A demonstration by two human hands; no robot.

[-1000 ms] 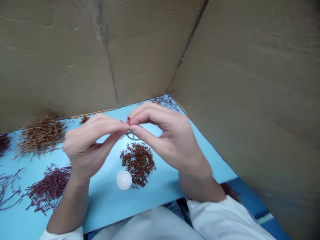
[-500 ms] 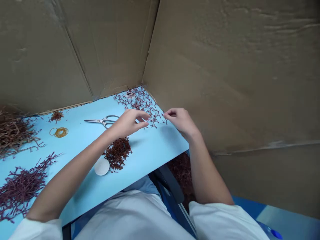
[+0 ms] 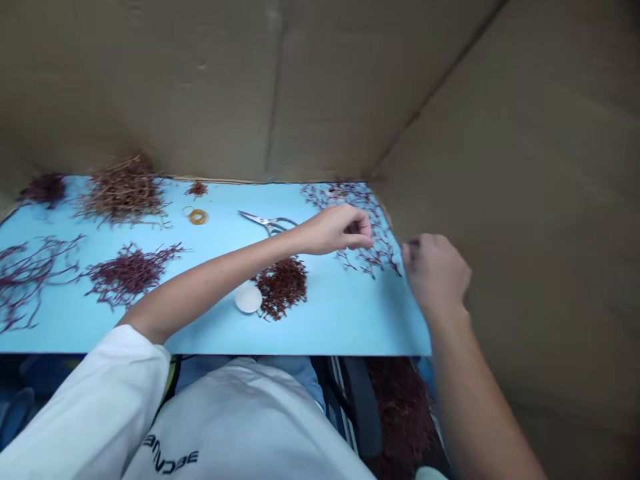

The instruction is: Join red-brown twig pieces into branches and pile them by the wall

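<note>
Hands have drawn apart, left hand [image 3: 333, 230] above dark red twigs [image 3: 373, 257] on the blue worktop [image 3: 350, 320], right hand [image 3: 436, 273] just beside them, fingers curled, any grip unclear

The blue desk [image 3: 350, 320] carries scissors [image 3: 265, 221] and rubber bands [image 3: 198, 217] near its far edge, a white round object [image 3: 249, 298], and piles of reddish twigs [image 3: 281, 288].

On the blue bench [image 3: 345, 327] we find steel scissors [image 3: 267, 222] near a small coil of rubber bands [image 3: 198, 217]. We see a white disc [image 3: 249, 298] just beside a dark reddish pile of sprigs [image 3: 281, 287], a brown heap of dried twigs [image 3: 123, 193] farther left, and cardboard walls [image 3: 500, 133] rising behind.
</note>
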